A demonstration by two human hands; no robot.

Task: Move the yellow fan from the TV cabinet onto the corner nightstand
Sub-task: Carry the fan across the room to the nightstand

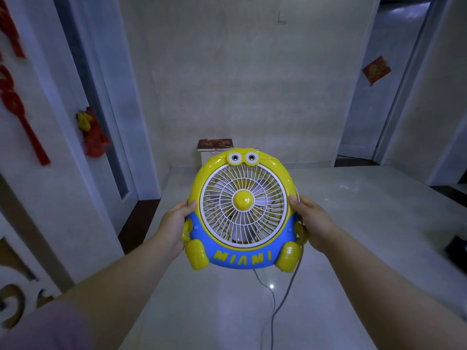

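The yellow fan [243,210], with a blue base reading MIAMI, a white grille and two cartoon eyes, is held upright in the air facing me. My left hand [175,224] grips its left side and my right hand [314,223] grips its right side. Its grey cord [284,296] hangs down from the right side toward the floor. Straight ahead against the far wall stands a small white nightstand [206,155], mostly hidden behind the fan, with a dark reddish flat box [215,144] on top.
Glossy pale tiled floor [353,223] stretches ahead. A white door frame with red hanging decorations [94,137] lines the left side. A doorway [374,97] opens at the right, with a red paper [376,69] on its wall. A dark object [457,248] lies at the right edge.
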